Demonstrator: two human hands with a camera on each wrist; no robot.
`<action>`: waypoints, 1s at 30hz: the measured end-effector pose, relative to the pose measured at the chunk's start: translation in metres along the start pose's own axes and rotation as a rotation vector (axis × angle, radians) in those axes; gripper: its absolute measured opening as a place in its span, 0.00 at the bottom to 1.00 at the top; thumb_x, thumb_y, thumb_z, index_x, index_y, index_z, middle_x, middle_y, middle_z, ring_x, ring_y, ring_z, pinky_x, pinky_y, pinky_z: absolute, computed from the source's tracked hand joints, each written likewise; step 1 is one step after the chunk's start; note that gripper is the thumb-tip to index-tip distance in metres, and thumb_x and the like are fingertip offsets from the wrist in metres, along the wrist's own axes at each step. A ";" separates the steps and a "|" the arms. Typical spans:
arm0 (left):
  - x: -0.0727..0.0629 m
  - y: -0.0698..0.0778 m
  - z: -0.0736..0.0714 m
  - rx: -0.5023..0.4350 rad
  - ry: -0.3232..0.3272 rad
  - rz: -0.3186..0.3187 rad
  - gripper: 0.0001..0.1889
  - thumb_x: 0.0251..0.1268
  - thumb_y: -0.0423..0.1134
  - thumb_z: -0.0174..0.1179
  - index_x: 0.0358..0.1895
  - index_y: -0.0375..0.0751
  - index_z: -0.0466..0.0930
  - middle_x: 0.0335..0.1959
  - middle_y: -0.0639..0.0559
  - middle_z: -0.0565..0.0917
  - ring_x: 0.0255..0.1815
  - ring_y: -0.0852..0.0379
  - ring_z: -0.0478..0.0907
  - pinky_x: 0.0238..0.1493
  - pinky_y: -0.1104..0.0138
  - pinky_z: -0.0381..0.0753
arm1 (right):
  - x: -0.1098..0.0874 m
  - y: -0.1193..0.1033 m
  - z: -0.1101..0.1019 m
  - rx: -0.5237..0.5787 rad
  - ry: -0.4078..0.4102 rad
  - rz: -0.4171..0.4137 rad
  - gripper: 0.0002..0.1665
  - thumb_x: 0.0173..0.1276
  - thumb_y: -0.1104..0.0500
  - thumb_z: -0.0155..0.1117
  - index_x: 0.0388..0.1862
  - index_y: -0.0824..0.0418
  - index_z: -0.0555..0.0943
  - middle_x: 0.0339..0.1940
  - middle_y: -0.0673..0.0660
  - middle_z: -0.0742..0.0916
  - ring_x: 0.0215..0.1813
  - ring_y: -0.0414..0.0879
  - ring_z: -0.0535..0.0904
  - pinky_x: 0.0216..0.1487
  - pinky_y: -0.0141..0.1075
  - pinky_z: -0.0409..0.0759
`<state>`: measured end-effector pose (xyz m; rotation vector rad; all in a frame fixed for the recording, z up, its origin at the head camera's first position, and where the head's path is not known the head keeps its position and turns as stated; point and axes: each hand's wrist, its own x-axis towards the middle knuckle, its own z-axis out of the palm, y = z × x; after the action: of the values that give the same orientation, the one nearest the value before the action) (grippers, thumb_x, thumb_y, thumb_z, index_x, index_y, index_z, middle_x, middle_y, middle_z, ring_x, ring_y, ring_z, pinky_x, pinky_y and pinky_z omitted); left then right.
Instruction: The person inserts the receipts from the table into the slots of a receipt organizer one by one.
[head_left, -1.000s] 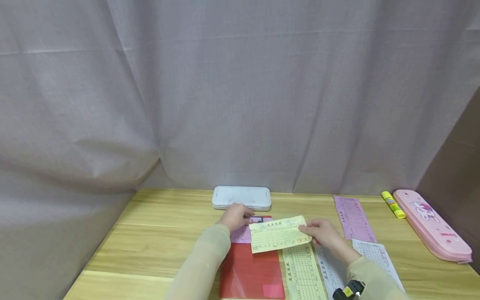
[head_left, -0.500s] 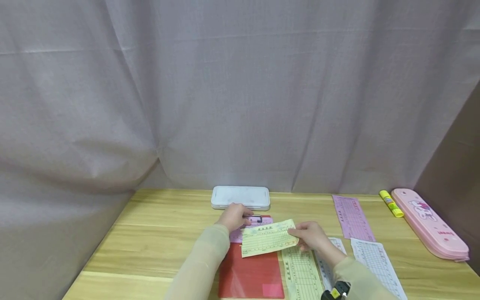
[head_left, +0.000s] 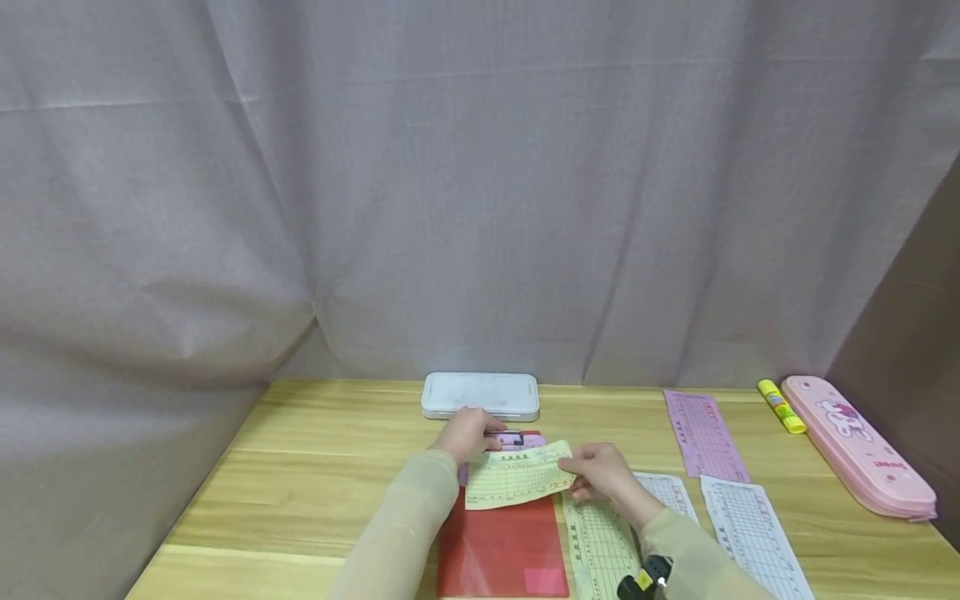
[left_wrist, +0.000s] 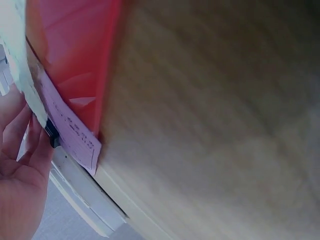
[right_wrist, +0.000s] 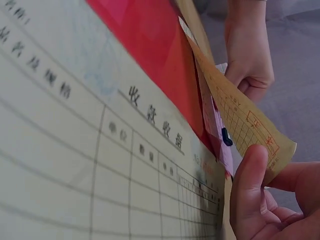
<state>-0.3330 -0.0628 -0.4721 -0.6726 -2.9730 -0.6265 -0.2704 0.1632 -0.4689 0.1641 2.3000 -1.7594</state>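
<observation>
The right hand (head_left: pixel 603 477) pinches the right end of a yellow receipt slip (head_left: pixel 513 482) between thumb and fingers. In the right wrist view this slip (right_wrist: pixel 235 117) bends upward, with the thumb on its corner. It hangs over the top part of a red clip folder (head_left: pixel 498 550) and covers much of a pink receipt slip (head_left: pixel 534 442) there. At the folder's top, the left hand (head_left: pixel 465 435) holds the metal clip, whose black end (head_left: pixel 518 439) sticks out past the fingers. The left wrist view shows the fingers at this black clip end (left_wrist: pixel 52 133), close to the yellow slip.
Behind the folder lies a white case (head_left: pixel 480 393). Right of it are another yellow slip (head_left: pixel 600 550), white slips (head_left: pixel 753 533) and a pink slip (head_left: pixel 705 435). A yellow glue stick (head_left: pixel 782 407) and a pink pencil case (head_left: pixel 858 446) lie at the far right.
The right hand has carried the yellow slip leftward and slightly down, over the pink slip and the folder's top. The left hand has stayed at the clip.
</observation>
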 end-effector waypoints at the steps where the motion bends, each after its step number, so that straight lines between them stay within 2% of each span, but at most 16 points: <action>1: 0.000 0.000 0.000 0.000 0.002 0.001 0.14 0.52 0.41 0.69 0.45 0.48 0.87 0.44 0.57 0.86 0.51 0.57 0.81 0.55 0.66 0.77 | 0.001 0.000 0.001 0.007 -0.002 0.000 0.08 0.62 0.65 0.63 0.31 0.71 0.77 0.15 0.54 0.79 0.14 0.39 0.74 0.19 0.29 0.80; 8: 0.000 0.000 0.000 0.005 0.003 0.017 0.15 0.52 0.41 0.70 0.45 0.48 0.87 0.44 0.57 0.87 0.51 0.57 0.81 0.55 0.66 0.77 | 0.004 0.001 0.011 0.030 0.013 0.016 0.07 0.62 0.66 0.63 0.31 0.72 0.77 0.16 0.55 0.79 0.15 0.40 0.75 0.20 0.31 0.81; 13: 0.001 -0.001 0.001 -0.001 0.001 0.023 0.15 0.51 0.41 0.70 0.45 0.47 0.87 0.43 0.57 0.87 0.50 0.58 0.81 0.54 0.67 0.78 | 0.005 -0.002 0.016 0.038 -0.011 0.029 0.08 0.62 0.66 0.63 0.32 0.72 0.76 0.17 0.56 0.80 0.16 0.40 0.76 0.22 0.30 0.82; 22: 0.002 -0.003 -0.001 -0.003 -0.012 0.034 0.15 0.51 0.41 0.70 0.45 0.47 0.87 0.43 0.57 0.87 0.50 0.58 0.81 0.54 0.68 0.77 | 0.008 -0.001 0.027 0.042 0.054 0.032 0.07 0.61 0.67 0.63 0.33 0.73 0.76 0.16 0.58 0.80 0.15 0.41 0.76 0.19 0.30 0.81; 30: 0.004 -0.004 0.000 -0.027 -0.035 0.001 0.16 0.51 0.42 0.70 0.46 0.49 0.87 0.44 0.58 0.86 0.50 0.59 0.81 0.54 0.67 0.77 | 0.010 -0.001 0.032 0.057 0.050 0.033 0.06 0.62 0.69 0.61 0.33 0.74 0.75 0.15 0.57 0.80 0.14 0.40 0.76 0.19 0.30 0.81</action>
<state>-0.3379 -0.0644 -0.4731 -0.6935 -3.0012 -0.6629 -0.2765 0.1318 -0.4786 0.2576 2.2687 -1.8258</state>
